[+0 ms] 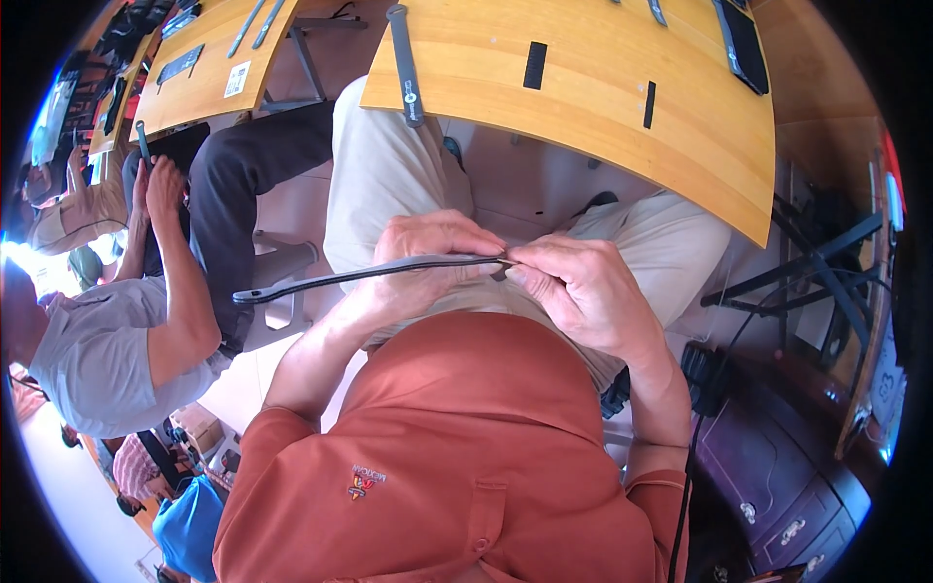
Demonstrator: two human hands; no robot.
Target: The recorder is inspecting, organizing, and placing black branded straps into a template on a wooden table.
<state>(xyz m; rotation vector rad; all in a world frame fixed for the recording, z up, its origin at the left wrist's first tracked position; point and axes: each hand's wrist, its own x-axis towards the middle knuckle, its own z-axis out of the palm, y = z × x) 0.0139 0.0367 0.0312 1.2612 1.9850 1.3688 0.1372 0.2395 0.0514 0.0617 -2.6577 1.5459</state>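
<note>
My fingers [486, 245] of the left hand [428, 267] are curled over a long dark strap [369, 275], clamped on it near its right end, while the fingers of my right hand [573, 291] pinch together on that same end, thumb and forefinger meeting just at the nine o'clock side of the hand. The two hands touch at the centre of the view, above my lap, over my light trousers [389, 165]. The strap runs from the pinch out toward nine o'clock, sagging a little, and its free end with a small hole hangs in the air well clear of the hands.

At twelve o'clock lies the wooden desk [583, 107], its curved edge just beyond my knees. On it, toward eleven o'clock, rests another dark strap [405, 63] reaching over the desk's edge, and two short black strips [535, 65] lie near the middle. A flat black piece [741, 44] sits at one o'clock.

At nine o'clock another person in a grey shirt [97, 340] sits beside me, their raised hand [160, 189] holding a thin dark item; what it is I cannot tell.
</note>
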